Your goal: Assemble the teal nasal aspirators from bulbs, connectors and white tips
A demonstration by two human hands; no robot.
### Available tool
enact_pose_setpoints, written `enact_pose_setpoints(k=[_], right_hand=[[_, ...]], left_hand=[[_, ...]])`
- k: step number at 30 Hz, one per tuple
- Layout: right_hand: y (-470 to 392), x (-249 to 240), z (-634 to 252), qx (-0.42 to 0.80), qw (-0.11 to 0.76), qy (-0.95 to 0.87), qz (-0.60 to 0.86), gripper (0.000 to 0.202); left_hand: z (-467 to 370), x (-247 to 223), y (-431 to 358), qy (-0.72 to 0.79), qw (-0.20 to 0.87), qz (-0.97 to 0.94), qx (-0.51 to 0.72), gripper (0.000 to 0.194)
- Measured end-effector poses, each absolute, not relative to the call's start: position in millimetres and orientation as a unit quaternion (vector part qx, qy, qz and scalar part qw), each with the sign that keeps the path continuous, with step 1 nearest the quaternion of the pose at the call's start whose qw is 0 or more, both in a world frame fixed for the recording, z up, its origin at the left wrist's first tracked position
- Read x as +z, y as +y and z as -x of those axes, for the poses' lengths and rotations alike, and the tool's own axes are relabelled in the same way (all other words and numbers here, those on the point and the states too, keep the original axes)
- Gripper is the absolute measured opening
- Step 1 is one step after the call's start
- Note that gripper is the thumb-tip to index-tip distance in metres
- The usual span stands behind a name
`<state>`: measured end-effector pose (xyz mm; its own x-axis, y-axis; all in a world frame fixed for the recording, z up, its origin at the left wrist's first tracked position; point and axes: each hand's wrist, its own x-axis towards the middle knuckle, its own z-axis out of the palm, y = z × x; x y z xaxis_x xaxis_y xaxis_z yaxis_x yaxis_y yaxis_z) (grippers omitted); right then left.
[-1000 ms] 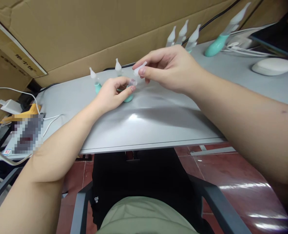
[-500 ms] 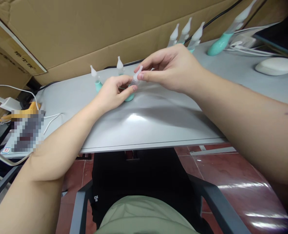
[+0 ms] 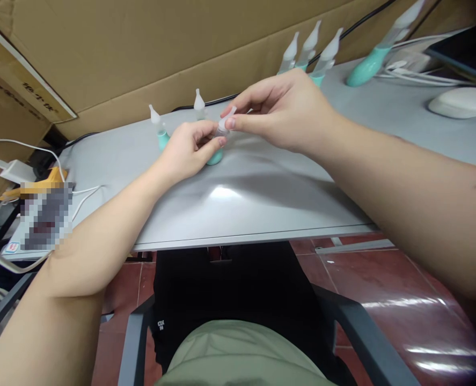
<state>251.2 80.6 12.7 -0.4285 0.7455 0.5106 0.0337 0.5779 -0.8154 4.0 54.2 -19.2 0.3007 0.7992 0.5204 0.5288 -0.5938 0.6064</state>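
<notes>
Between my hands is a nasal aspirator [image 3: 214,157] with a teal bulb, a clear middle and a white pointed tip leaning right. My left hand [image 3: 186,149] is closed round its clear middle, just above the bulb. The thumb and fingers of my right hand [image 3: 282,110] pinch the white tip. Past my left hand, two more aspirators stand upright: one at the left [image 3: 163,139] and one farther back [image 3: 199,104], its lower part hidden. Several others, including a front one [image 3: 328,53], stand behind my right hand, which partly hides them.
A larger teal aspirator [image 3: 370,65] leans at the back right, near white cables and a white computer mouse [image 3: 463,103]. Cardboard [image 3: 161,48] walls the back of the grey table [image 3: 189,225]. A charger [image 3: 18,171] and a blurred-out device [image 3: 46,217] lie at the left.
The held aspirator's white tip leans slightly more to the right, and both hands keep their hold. The whole view has shifted slightly.
</notes>
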Motion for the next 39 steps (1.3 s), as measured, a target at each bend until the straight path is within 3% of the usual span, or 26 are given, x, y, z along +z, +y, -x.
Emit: enact_pose_setpoints(k=[11,23,26,30,35,39], right_hand=[[73,30,-258,0.296,0.395,-0.81,0.316,0.011],[84,22,-244,0.364,0.385,-0.796,0.294,0.009],[86,15,-243,0.372,0.38,-0.805,0.261,0.009],[89,-1,-238,0.371,0.368,-0.823,0.222,0.03],[94,-12,-232,0.372,0.387,-0.808,0.243,0.057],[95,-5,-237,0.393,0.39,-0.797,0.243,0.06]], left_hand=[[-9,-18,51,0.424,0.167,-0.804,0.382,0.025],[-3,-11,54,0.454,0.229,-0.774,0.378,0.019],[1,-5,52,0.457,0.238,-0.775,0.367,0.028],[4,-1,54,0.475,0.221,-0.777,0.35,0.05],[11,0,54,0.479,0.217,-0.783,0.332,0.019],[9,8,41,0.46,0.153,-0.789,0.379,0.035]])
